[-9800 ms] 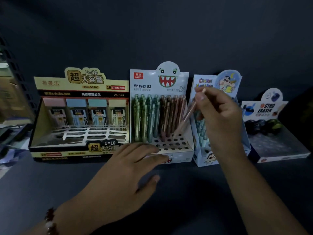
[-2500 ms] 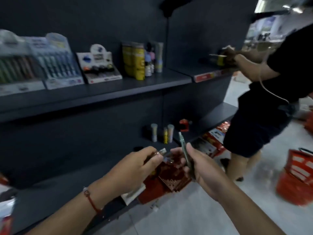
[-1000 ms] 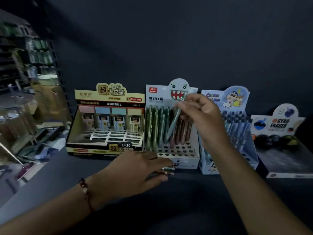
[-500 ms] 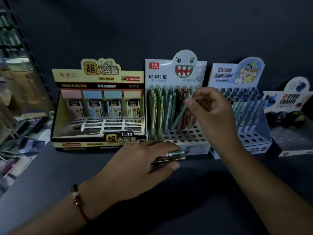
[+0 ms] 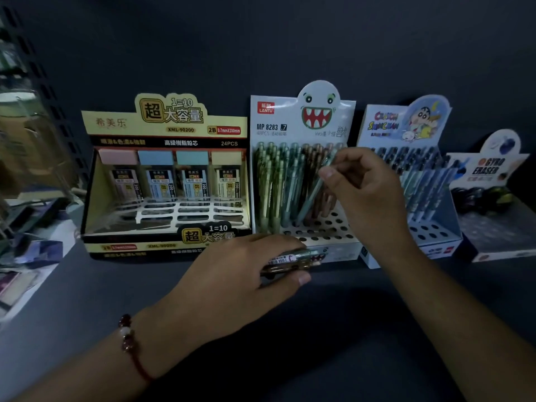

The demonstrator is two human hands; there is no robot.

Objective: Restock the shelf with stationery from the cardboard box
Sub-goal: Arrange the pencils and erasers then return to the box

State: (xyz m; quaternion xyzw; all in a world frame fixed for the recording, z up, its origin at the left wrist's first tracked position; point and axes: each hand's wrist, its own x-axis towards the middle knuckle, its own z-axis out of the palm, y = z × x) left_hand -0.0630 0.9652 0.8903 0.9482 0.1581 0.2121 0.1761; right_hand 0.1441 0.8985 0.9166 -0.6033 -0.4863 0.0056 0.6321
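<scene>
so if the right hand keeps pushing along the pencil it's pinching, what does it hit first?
Probably the perforated tray of the monster-face display box. The right hand pinches a green pencil angled down-left, its tip near the empty holes; depth unclear, so it could brush the standing pencils.

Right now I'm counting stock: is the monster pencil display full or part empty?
Part empty. The monster pencil display has pencils standing in its back rows, while front holes sit bare.

My one head camera looks forward and down, close over the shelf (image 5: 87,285), facing its dark back wall (image 5: 261,39).
</scene>
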